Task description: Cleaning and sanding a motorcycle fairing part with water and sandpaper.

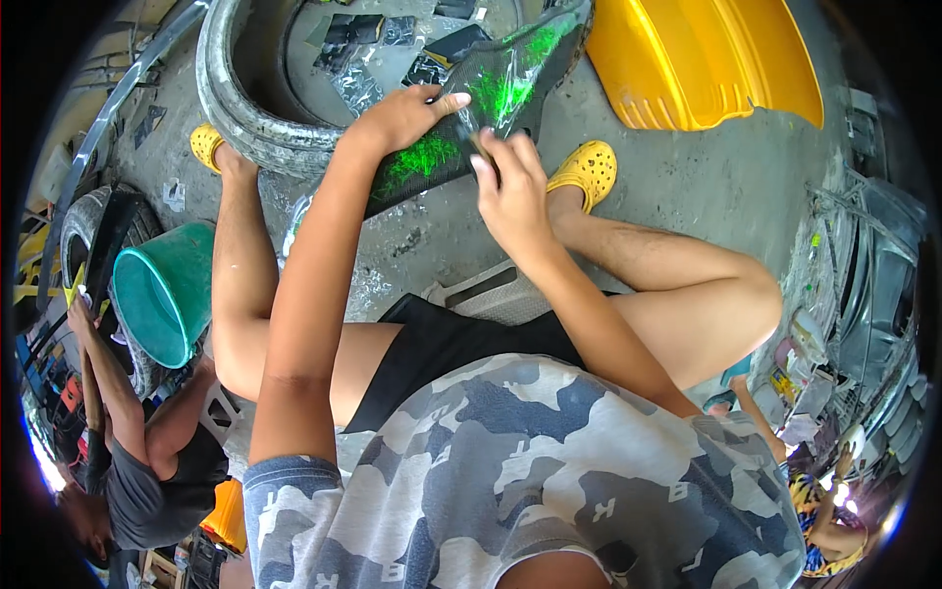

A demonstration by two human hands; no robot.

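Note:
A long dark, finely textured panel (422, 157) with bright green patches and crinkled clear film lies slanted in front of me. My left hand (402, 118) grips it near the middle, fingers curled over its far edge and thumb across its face. Just below and right of that thumb, my right hand (512, 182) is closed around a small thin tool (475, 142), held against or just above the panel. The tool is blurred, so its kind is unclear.
A big worn tire (226, 88) with dark scraps inside lies ahead-left. A yellow plastic shell (687, 59) is ahead-right. A green bucket (137, 294) stands left, beside a person in dark clothing (157, 481). Another person (834, 530) and piled parts (863, 275) are at right.

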